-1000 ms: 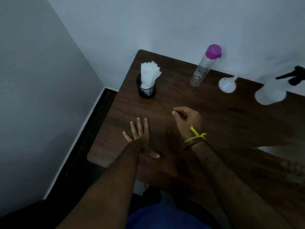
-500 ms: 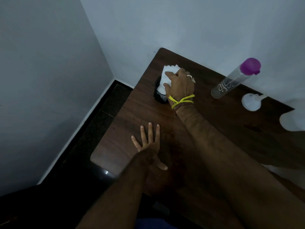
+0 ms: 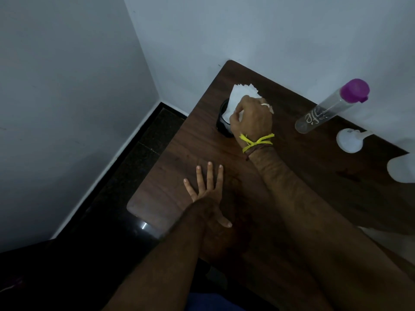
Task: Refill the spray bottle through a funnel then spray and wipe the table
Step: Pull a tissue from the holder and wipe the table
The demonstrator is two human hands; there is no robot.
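Note:
My right hand (image 3: 252,118), with a yellow thread at the wrist, is closed on the white tissues (image 3: 241,94) that stand in a black mesh holder (image 3: 223,124) near the table's far left corner. My left hand (image 3: 207,194) lies flat on the dark wooden table (image 3: 179,167), fingers spread, holding nothing. A clear bottle with a purple cap (image 3: 330,106) stands at the back. Beside it lies a white funnel (image 3: 349,140). The white spray bottle (image 3: 402,168) is cut off by the right edge; only its base shows.
White walls meet in a corner behind the table. A dark floor (image 3: 134,153) with a black skirting runs along the table's left side. The table's near left corner is rounded.
My right hand went from the table's middle up to the tissue holder and closed on the tissues. The view swung left, so the spray bottle slid to the right edge. My left hand stayed flat.

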